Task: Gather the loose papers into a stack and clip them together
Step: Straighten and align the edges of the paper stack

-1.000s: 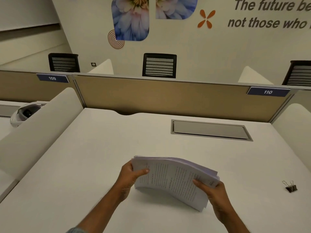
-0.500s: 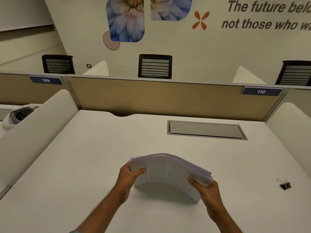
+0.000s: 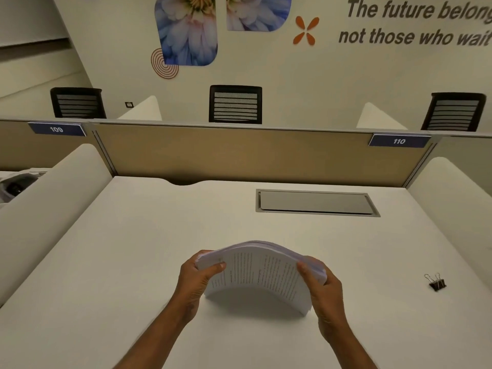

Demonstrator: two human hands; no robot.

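Both hands on the paper stack, bowed up over the middle of the desk.

Big white desk (image 3: 133, 262) filling the view, tan partition (image 3: 239, 153) across the back with number tags 109 and 110, three black chair backs beyond it, a grey hatch (image 3: 316, 202) set into the desk top right of centre. Out front, the stack of papers (image 3: 261, 272) arches upward, printed side facing us, its lower edge down at the desk surface. Left hand (image 3: 195, 278) grips the left end, thumb curled over the top sheet; right hand (image 3: 323, 286) grips the right end, thumb on the print. Far off to the right, well apart from it all, the black binder clip (image 3: 436, 283) sits alone on the desk, wire handles up.
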